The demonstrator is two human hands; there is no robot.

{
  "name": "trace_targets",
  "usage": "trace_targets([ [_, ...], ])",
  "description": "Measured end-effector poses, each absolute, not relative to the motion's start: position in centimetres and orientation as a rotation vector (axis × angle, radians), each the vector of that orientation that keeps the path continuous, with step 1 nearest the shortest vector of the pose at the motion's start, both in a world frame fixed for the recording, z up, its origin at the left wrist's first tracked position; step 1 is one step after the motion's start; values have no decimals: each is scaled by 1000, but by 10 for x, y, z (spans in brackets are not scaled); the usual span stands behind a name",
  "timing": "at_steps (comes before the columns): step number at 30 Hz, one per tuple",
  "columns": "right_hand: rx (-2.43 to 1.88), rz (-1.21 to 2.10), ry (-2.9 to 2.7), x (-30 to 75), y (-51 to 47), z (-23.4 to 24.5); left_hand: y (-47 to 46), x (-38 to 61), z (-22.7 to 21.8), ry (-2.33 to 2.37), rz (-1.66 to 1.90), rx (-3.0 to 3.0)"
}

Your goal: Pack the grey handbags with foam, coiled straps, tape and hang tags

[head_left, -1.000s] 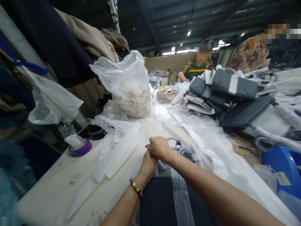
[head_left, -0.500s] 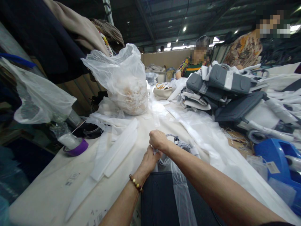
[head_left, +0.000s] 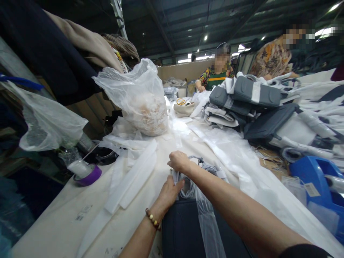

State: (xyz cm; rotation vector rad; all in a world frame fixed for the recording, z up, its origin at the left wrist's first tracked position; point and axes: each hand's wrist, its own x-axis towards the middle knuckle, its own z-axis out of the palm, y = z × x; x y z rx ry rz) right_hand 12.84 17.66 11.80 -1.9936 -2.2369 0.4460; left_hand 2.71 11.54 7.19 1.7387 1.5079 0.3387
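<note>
My right hand is closed in a pinch on the mouth of a clear plastic bag that holds a coiled grey cable. My left hand, with a bead bracelet at the wrist, presses on the same bag just below, its fingers curled around the plastic. The bag lies across the far end of a dark navy padded piece in front of me. Both hands are close together over the white table.
A large clear bag of pale material stands ahead. White fabric strips lie left. Grey padded pieces are stacked right, with a blue plastic bin nearby. A purple-lidded container sits left. Two people work at the far side.
My hands were clasped together; they have drawn apart, the left hand sliding back toward me along the bag while the right stays pinched at its far end.
</note>
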Motion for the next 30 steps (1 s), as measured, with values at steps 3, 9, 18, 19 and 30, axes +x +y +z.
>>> trace_targets([
  [3,-1971,406,-2142,159,163,132,108,26,73,1606,321,1800],
  [9,-2262,323,-1764,272,118,135,92,43,69,1609,1010,2371],
  [18,-2125,642,-1754,283,99,103,75,140,86,1327,664,2528],
  [19,-2116,648,-1752,282,100,104,74,144,85,1349,650,2540],
  [30,-1989,676,-1845,287,106,119,77,179,83,1780,585,2313],
])
